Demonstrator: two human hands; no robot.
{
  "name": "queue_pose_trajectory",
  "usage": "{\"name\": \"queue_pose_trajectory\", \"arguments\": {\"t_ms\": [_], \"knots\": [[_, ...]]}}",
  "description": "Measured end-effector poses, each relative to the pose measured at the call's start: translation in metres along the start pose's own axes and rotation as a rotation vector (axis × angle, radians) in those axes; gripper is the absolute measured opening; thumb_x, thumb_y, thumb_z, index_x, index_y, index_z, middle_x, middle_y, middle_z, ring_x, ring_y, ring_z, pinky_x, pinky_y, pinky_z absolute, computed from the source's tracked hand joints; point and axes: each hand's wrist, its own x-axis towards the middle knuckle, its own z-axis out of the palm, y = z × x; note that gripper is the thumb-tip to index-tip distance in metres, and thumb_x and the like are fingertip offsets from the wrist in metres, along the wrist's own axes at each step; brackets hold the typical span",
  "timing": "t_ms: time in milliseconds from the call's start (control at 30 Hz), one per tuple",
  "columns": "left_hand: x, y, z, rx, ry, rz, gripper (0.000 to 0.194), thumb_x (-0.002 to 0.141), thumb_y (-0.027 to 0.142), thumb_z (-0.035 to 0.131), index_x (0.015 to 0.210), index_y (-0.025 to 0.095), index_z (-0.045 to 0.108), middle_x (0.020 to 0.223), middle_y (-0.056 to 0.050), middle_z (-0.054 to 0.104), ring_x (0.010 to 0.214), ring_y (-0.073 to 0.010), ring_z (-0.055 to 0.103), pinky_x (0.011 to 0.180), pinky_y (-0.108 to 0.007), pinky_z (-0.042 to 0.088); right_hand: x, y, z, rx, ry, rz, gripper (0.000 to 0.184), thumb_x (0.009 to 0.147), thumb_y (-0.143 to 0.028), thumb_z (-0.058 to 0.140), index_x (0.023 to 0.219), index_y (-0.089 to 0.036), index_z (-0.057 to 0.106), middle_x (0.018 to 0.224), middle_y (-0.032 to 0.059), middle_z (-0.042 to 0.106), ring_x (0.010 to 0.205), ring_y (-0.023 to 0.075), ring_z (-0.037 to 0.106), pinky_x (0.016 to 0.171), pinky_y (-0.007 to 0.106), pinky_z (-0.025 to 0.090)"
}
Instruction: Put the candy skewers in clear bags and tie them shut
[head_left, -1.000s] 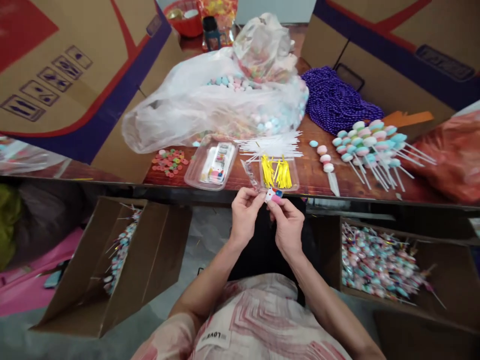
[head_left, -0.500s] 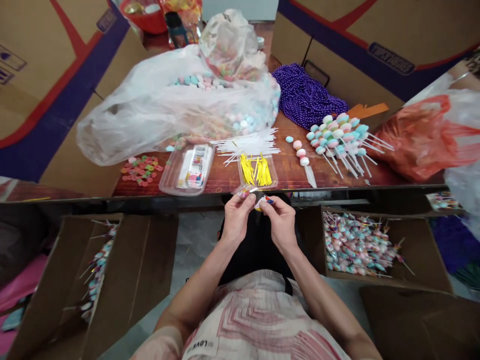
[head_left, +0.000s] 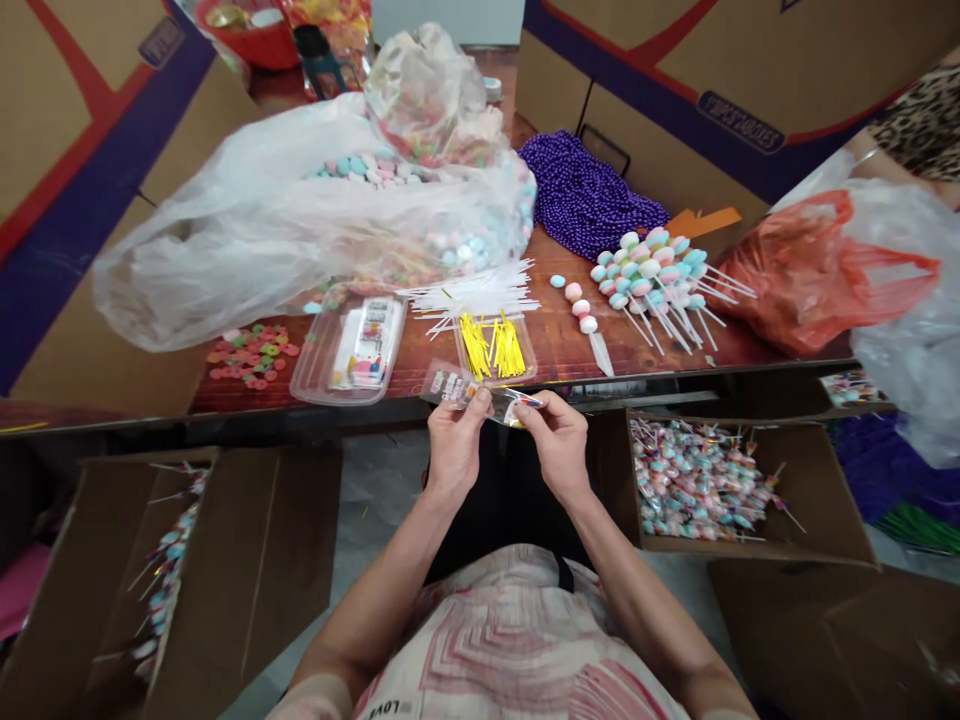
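Observation:
A small clear printed plastic bag (head_left: 448,384) is stretched between my hands at the table's front edge. My left hand (head_left: 454,448) pinches it near its middle with thumb and finger. At the bag's other end, my right hand (head_left: 561,448) pinches the part with coloured print. Just beyond is a clear tray of yellow twist ties (head_left: 491,345), with white sticks (head_left: 480,293) behind it. Left of that, a clear plastic container (head_left: 307,378) holds more printed bags (head_left: 375,340). One marshmallow-like candy skewer (head_left: 581,310) lies to the right, beside a pile of skewers (head_left: 652,265).
Large cardboard boxes (head_left: 45,260) flank the table. A big plastic bag of candies (head_left: 247,220), gummy rings (head_left: 253,355), purple beads (head_left: 581,195) and a red plastic bag (head_left: 810,270) lie on it. Below, open boxes hold wrapped skewers (head_left: 697,480). Another person's arm shows at far right.
The bag has been drawn out longer between my hands, its printed left end now extending past my left hand. The view has shifted slightly right.

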Motion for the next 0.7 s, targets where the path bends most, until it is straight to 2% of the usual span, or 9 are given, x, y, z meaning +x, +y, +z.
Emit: {"name": "queue_pose_trajectory", "arguments": {"t_ms": [100,233,367,500,600,700], "knots": [[0.000,-0.003,0.003,0.047,0.030,0.063,0.031,0.057,0.032,0.093,0.064,0.015,0.067,0.063,0.004,0.062,0.059,-0.0055,0.056,0.062,-0.019,0.047,0.004,0.002,0.000,0.018,0.059,0.005,0.038,0.083,-0.046,0.070,0.063,-0.019,0.053,0.063,-0.0038,0.045,0.061,0.0105,0.037,0.059,0.025,0.034],[0.001,-0.002,0.005,0.004,0.023,-0.004,0.031,0.061,0.037,0.090,0.071,0.016,0.069,0.069,0.001,0.068,0.063,-0.0076,0.061,0.065,-0.021,0.051,0.009,0.000,-0.005,-0.056,0.083,-0.019,0.047,0.088,-0.051,0.063,0.058,-0.019,0.048,0.060,-0.0037,0.037,0.059,0.0101,0.031,0.056,0.026,0.029],[0.004,0.002,0.007,0.001,0.049,0.019,0.030,0.058,0.031,0.092,0.068,0.017,0.068,0.068,0.003,0.067,0.065,-0.0079,0.062,0.066,-0.021,0.052,0.013,-0.005,-0.009,-0.140,0.044,-0.052,0.050,0.090,-0.050,0.059,0.055,-0.019,0.044,0.059,-0.0030,0.035,0.059,0.0104,0.031,0.055,0.027,0.028],[0.010,-0.001,0.013,0.018,0.112,0.071,0.034,0.056,0.034,0.093,0.066,0.016,0.067,0.064,0.003,0.066,0.060,-0.0070,0.060,0.064,-0.020,0.049,0.029,-0.006,-0.013,-0.212,0.105,-0.120,0.052,0.093,-0.050,0.056,0.054,-0.020,0.038,0.057,-0.0038,0.033,0.057,0.0105,0.031,0.056,0.027,0.030],[0.016,0.002,0.014,-0.039,0.175,0.038,0.034,0.055,0.033,0.093,0.070,0.016,0.067,0.068,0.003,0.068,0.064,-0.0078,0.063,0.065,-0.020,0.049,0.056,-0.005,-0.029,-0.416,0.213,-0.224,0.043,0.096,-0.046,0.050,0.061,-0.021,0.047,0.061,-0.0020,0.045,0.060,0.0131,0.040,0.063,0.028,0.036],[0.024,0.009,0.011,-0.071,0.206,-0.036,0.033,0.058,0.030,0.092,0.073,0.017,0.067,0.069,0.003,0.068,0.063,-0.0075,0.064,0.064,-0.020,0.047,0.089,0.003,-0.056,-0.822,0.360,-0.316,0.025,0.093,-0.041,0.054,0.077,-0.021,0.056,0.081,0.0055,0.058,0.077,0.0199,0.050,0.075,0.033,0.040]]}}
